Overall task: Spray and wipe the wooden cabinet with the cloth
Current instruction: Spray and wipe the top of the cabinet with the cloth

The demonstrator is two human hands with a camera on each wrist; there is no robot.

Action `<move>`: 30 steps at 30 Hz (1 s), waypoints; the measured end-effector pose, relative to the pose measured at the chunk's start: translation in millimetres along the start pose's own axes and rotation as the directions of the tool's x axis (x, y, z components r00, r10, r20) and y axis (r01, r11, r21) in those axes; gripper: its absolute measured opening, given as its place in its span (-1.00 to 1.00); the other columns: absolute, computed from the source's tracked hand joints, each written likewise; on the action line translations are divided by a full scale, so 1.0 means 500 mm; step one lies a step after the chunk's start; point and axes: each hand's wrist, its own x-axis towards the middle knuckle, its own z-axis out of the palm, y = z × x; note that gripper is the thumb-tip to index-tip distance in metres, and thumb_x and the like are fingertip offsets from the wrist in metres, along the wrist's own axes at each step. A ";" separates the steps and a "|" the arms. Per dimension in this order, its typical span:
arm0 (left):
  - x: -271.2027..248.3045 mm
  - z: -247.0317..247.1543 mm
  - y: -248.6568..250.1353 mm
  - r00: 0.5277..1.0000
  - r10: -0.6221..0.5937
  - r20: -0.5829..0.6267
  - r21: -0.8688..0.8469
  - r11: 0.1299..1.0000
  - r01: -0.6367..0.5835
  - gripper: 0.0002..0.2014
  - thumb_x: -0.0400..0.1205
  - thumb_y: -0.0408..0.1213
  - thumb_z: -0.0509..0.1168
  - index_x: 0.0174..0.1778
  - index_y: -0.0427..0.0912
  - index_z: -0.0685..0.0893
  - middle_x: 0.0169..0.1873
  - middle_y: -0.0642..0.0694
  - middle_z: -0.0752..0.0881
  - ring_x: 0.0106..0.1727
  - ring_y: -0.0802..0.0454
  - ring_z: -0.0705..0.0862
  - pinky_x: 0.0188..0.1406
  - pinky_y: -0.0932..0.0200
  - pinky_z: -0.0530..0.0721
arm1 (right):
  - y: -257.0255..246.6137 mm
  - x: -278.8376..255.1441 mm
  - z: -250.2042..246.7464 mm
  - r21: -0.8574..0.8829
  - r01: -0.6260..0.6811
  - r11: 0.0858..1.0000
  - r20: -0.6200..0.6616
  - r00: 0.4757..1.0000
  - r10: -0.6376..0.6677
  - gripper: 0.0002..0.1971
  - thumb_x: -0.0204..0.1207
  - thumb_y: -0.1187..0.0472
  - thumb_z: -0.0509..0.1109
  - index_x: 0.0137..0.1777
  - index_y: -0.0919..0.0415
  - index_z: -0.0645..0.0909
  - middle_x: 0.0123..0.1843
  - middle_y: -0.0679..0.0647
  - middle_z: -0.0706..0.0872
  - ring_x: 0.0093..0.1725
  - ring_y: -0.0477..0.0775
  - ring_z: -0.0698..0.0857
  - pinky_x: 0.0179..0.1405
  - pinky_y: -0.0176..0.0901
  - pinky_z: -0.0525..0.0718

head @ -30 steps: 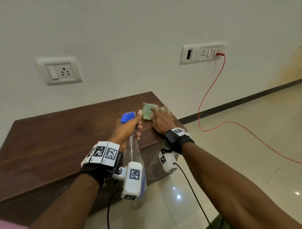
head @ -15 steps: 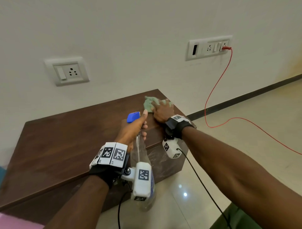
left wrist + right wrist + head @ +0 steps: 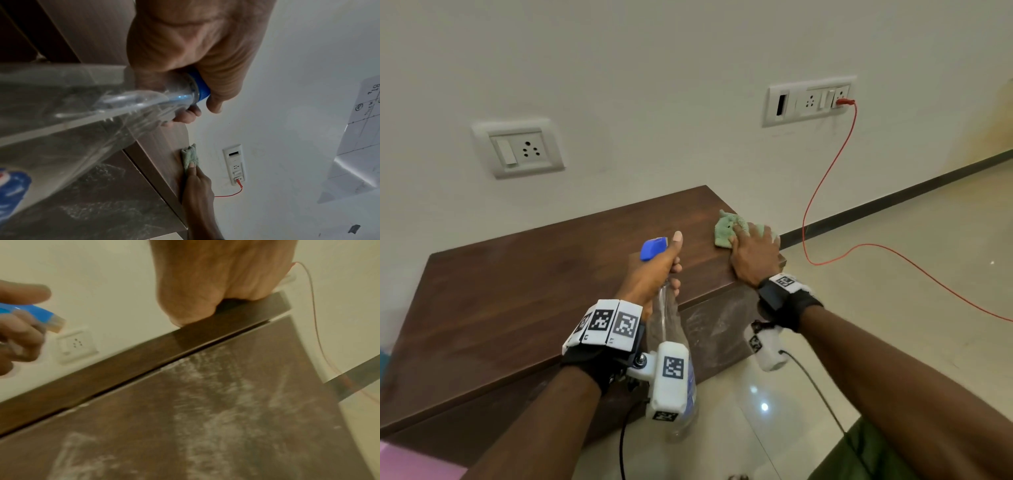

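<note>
The dark wooden cabinet (image 3: pixel 517 291) stands against the wall. My left hand (image 3: pixel 671 263) grips the neck of a clear spray bottle (image 3: pixel 671 318), thumb up beside its blue nozzle (image 3: pixel 654 248), above the cabinet's front edge. In the left wrist view my fingers curl round the bottle's blue collar (image 3: pixel 200 91). My right hand (image 3: pixel 753 253) presses a green cloth (image 3: pixel 727 229) flat on the top near the right edge; the cloth (image 3: pixel 190 156) shows under a straight finger. In the right wrist view only my palm (image 3: pixel 216 280) and the cabinet front (image 3: pixel 205 418) with white smears show.
A red cable (image 3: pixel 825 192) hangs from the right wall socket panel (image 3: pixel 810 101) and trails over the tiled floor (image 3: pixel 893 308). Another socket (image 3: pixel 517 149) sits on the wall above the cabinet. A pink surface (image 3: pixel 407 462) lies at the lower left.
My right hand slid the cloth toward the wall, then back toward me along the right edge. The left hand kept its grip on the bottle over the front edge.
</note>
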 end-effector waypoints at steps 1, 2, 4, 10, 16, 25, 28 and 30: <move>-0.001 0.000 -0.001 1.000 0.003 0.001 0.013 1.000 -0.003 -0.59 0.59 0.14 0.42 -0.29 -0.15 0.60 -0.39 -0.04 0.62 -0.52 0.08 0.51 -0.40 0.12 0.61 | -0.037 -0.028 0.006 -0.038 -0.024 0.999 0.012 1.000 0.025 -0.51 0.73 0.03 -0.03 0.65 0.03 0.21 0.69 0.19 0.22 0.66 0.43 0.12 0.63 0.41 0.00; -0.002 0.001 -0.002 1.000 0.006 0.009 0.028 1.000 -0.007 -0.59 0.61 0.14 0.41 -0.31 -0.14 0.59 -0.39 -0.04 0.61 -0.52 0.08 0.50 -0.40 0.13 0.60 | -0.078 -0.062 0.016 -0.069 0.020 0.997 0.006 1.000 -0.020 -0.48 0.71 0.02 -0.04 0.66 0.06 0.20 0.69 0.21 0.22 0.66 0.45 0.10 0.62 0.42 -0.01; -0.001 0.000 -0.003 1.000 0.014 0.018 0.062 0.998 -0.015 -0.57 0.61 0.15 0.40 -0.38 -0.12 0.56 -0.43 -0.05 0.58 -0.55 0.08 0.50 -0.47 0.16 0.58 | -0.148 -0.130 0.033 -0.031 0.256 0.966 -0.022 0.966 -0.257 -0.38 0.58 -0.03 -0.14 0.61 0.11 0.30 0.62 0.22 0.35 0.61 0.46 0.23 0.57 0.43 0.13; -0.021 -0.016 0.015 0.999 0.037 0.014 0.069 0.997 -0.037 -0.59 0.56 0.14 0.46 -0.27 -0.15 0.60 -0.43 -0.06 0.62 -0.55 0.06 0.55 -0.42 0.14 0.63 | -0.050 -0.151 0.033 0.029 0.452 0.892 -0.090 0.890 -0.448 -0.52 0.74 -0.11 -0.11 0.58 -0.10 0.37 0.57 0.05 0.47 0.63 0.19 0.31 0.62 0.20 0.22; -0.043 -0.012 -0.003 0.998 0.047 0.040 0.076 0.996 -0.050 -0.59 0.52 0.17 0.48 -0.23 -0.12 0.61 -0.38 -0.05 0.63 -0.51 0.07 0.55 -0.33 0.05 0.62 | -0.039 -0.125 0.004 0.143 -0.175 0.974 -0.120 0.974 0.192 -0.54 0.75 -0.02 -0.03 0.63 -0.04 0.29 0.70 0.11 0.22 0.71 0.34 -0.04 0.63 0.48 -0.10; 0.005 0.067 -0.020 0.996 0.058 0.065 0.051 0.997 -0.061 -0.61 0.52 0.12 0.51 -0.17 -0.17 0.66 -0.39 -0.06 0.66 -0.55 0.07 0.57 -0.42 0.11 0.64 | -0.025 -0.037 -0.029 0.011 0.004 1.000 0.132 0.991 -0.006 -0.50 0.75 -0.11 -0.06 0.67 -0.11 0.17 0.74 0.06 0.11 0.71 0.32 0.01 0.65 0.39 -0.08; 0.025 0.082 -0.023 0.997 0.030 0.066 0.040 0.999 -0.032 -0.61 0.52 0.12 0.51 -0.15 -0.16 0.65 -0.39 -0.04 0.65 -0.53 0.07 0.56 -0.39 0.11 0.64 | -0.022 0.049 -0.030 0.011 -0.076 0.997 0.225 0.972 0.072 -0.42 0.71 -0.17 0.01 0.69 -0.07 0.07 0.72 0.14 0.11 0.64 0.41 0.14 0.58 0.36 0.14; 0.031 0.090 -0.027 0.997 0.032 0.068 0.043 0.998 -0.035 -0.60 0.50 0.12 0.53 -0.10 -0.15 0.66 -0.34 -0.06 0.67 -0.50 0.04 0.57 -0.29 0.05 0.66 | -0.027 0.091 -0.029 0.054 -0.145 0.988 0.244 0.961 0.128 -0.37 0.67 -0.18 0.09 0.68 -0.03 0.06 0.66 0.21 0.19 0.57 0.42 0.27 0.52 0.32 0.27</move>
